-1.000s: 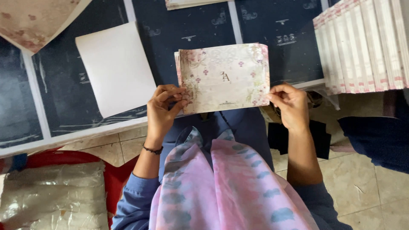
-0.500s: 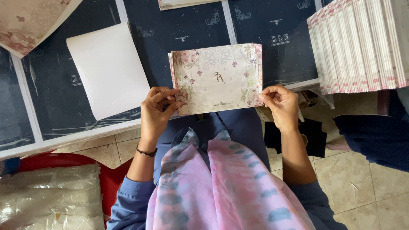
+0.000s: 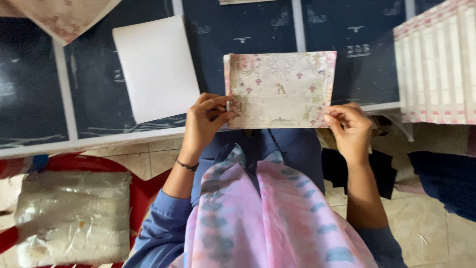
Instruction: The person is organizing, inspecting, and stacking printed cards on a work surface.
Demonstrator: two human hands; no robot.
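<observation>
Both hands, left hand (image 3: 208, 119) and right hand (image 3: 349, 126), pinched the floral rectangular paper card (image 3: 280, 89) at opposite lower corners, grip closed, apparently squaring it above the dark surface (image 3: 248, 30).

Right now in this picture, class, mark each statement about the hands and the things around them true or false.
1. Both hands hold the floral card. True: left hand at its left edge, right hand at its lower right corner.
2. A blank white sheet lies left of the card. True.
3. The left wrist is bare. False: it wears a dark bracelet.
4. The stack of pink-edged cards lies at the left. False: it is at the right.
</observation>
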